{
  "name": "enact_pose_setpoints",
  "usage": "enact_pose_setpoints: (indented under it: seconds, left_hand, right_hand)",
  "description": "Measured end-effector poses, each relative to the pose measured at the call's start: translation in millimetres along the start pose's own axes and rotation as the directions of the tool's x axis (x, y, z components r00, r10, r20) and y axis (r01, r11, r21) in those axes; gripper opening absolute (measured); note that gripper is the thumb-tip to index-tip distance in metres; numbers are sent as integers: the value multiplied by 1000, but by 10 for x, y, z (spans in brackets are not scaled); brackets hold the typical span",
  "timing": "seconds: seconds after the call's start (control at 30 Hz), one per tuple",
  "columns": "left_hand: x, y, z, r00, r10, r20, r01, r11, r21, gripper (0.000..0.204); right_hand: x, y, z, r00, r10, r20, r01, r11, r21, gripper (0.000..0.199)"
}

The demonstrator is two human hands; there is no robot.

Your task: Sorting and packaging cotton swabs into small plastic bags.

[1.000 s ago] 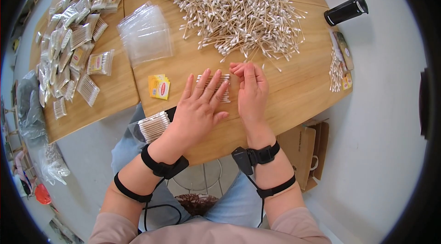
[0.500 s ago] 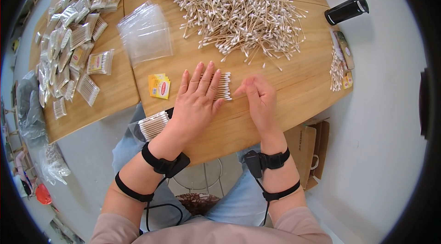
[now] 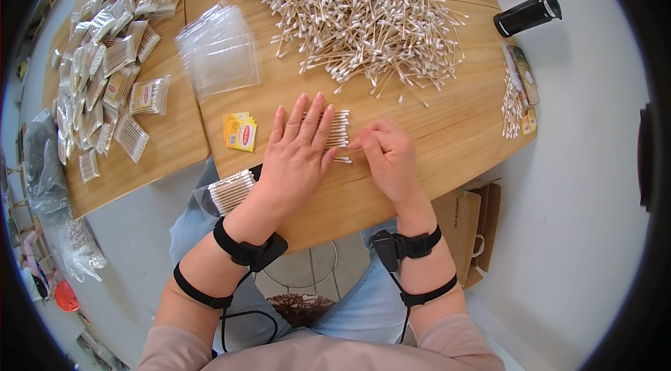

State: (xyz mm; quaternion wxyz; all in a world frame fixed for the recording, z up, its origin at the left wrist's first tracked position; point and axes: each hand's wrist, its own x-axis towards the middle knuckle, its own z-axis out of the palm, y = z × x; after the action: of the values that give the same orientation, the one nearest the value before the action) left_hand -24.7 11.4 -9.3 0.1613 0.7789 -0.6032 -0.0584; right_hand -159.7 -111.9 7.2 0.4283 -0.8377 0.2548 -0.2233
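White tips of a swab row (image 3: 340, 128) poke out beneath the left hand (image 3: 290, 154), fingers flat and slightly spread, near the table's (image 3: 447, 133) front edge, while the right hand (image 3: 388, 158) curls just beside, holding what I can't tell, and a swab heap (image 3: 363, 22) sprawls toward the far edge.

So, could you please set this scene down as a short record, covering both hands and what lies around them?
Left hand: left hand spread flat over a row of cotton swabs
Right hand: right hand curled, at the row's right end; contact unclear
Left of the hands: fanned yellow cards
Beside left wrist: clear packet of swabs
Beyond the hands: heaped loose cotton swabs; flat clear plastic bags
Far left: piled filled swab packets
Far right: black cylindrical container
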Motion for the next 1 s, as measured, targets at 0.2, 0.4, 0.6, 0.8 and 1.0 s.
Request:
enact_pose_setpoints:
  seconds: [0.2, 0.4, 0.6, 0.8, 1.0]
  left_hand:
    - [-2, -3, -3, 1000, -2, 4, 2, 1000, -7, 61]
    - [2, -1, -9, 1000, -12, 6, 12, 1000, 0, 60]
    - [13, 11, -3, 1000, -2, -3, 2, 1000, -1, 60]
    - [2, 1, -17, 1000, -2, -1, 2, 1000, -9, 60]
    - [-3, 5, -9, 1000, -6, 7, 6, 1000, -16, 60]
  right_hand:
    - [31, -28, 6, 999, 21, -42, -24, 996, -80, 25]
    - [50, -33, 11, 1000, 1, 21, 2, 993, -119, 25]
    - [71, -13, 58, 990, -34, -134, 24, 997, -77, 27]
    - [81, -11, 75, 996, -30, -88, 22, 995, -94, 24]
    - [89, -16, 91, 992, -13, -129, -1, 994, -107, 26]
